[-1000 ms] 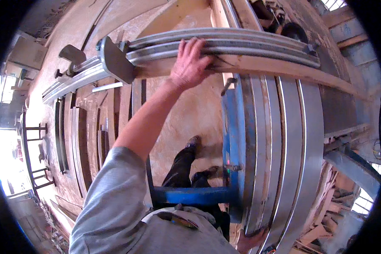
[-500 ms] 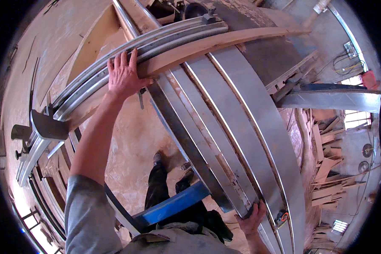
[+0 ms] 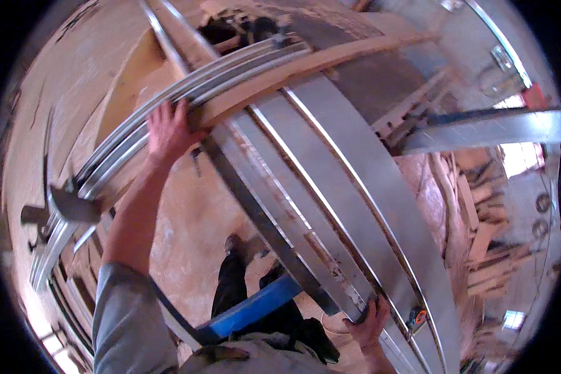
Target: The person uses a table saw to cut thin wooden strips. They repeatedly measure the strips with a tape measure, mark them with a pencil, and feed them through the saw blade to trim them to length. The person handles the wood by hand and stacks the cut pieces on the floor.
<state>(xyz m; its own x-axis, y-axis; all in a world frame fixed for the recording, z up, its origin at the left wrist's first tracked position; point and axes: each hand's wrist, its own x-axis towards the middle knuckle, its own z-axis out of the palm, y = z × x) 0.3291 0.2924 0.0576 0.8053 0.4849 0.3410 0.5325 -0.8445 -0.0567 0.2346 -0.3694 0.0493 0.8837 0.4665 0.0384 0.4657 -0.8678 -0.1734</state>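
Observation:
A long reddish-brown wooden board [image 3: 268,91] lies across the far part of a grey metal machine table [image 3: 361,156], along an aluminium fence [image 3: 121,146]. My left hand [image 3: 168,134] grips the board, fingers over its top toward the fence and thumb along its near side. Low on the right, my right hand [image 3: 371,325] is closed at a strip on the table, its fingertips curled against something small and dark that I cannot make out. Just right of that hand, a small orange and black tape measure [image 3: 417,318] rests on the table.
A curved metal stop [image 3: 73,206] sits at the fence's left end. A blue bar [image 3: 249,310] crosses below the table near my legs. Wood offcuts [image 3: 483,240] are heaped at the right, under a metal arm [image 3: 486,132]. Two metal rails [image 3: 165,37] run off beyond the fence.
The whole view has shifted a little, with the fence and board now slightly farther left and up. Both hands keep their places on the board and the table.

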